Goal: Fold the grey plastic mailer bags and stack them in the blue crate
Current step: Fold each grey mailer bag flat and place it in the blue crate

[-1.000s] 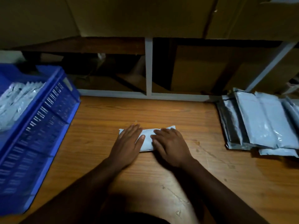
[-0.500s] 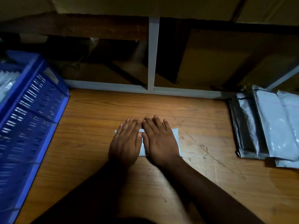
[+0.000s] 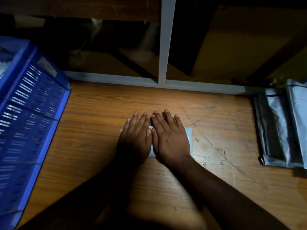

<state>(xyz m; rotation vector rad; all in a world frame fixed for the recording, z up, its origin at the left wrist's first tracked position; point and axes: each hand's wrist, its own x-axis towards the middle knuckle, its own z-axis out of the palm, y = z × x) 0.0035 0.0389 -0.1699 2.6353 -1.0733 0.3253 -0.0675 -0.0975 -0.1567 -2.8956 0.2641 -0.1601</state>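
A folded grey mailer bag [image 3: 189,140] lies on the wooden table, mostly hidden under both hands. My left hand [image 3: 135,140] presses flat on its left half, fingers straight. Beside it, touching, my right hand [image 3: 169,138] presses flat on the right half. Only the bag's right edge and a strip between the hands show. The blue crate [image 3: 31,113] stands at the left edge of the table; a bit of pale plastic shows inside at its top left. A pile of unfolded grey mailer bags [image 3: 282,127] lies at the far right.
The wooden table [image 3: 99,113] is scratched to the right of the hands. A grey metal shelf frame [image 3: 162,47] runs along the back edge, with cardboard boxes [image 3: 232,47] in the dark behind it.
Both hands slid together over the folded bag and now lie side by side, fingers pointing away. The camera has tilted down and closer, so crate and pile sit nearer the frame edges.
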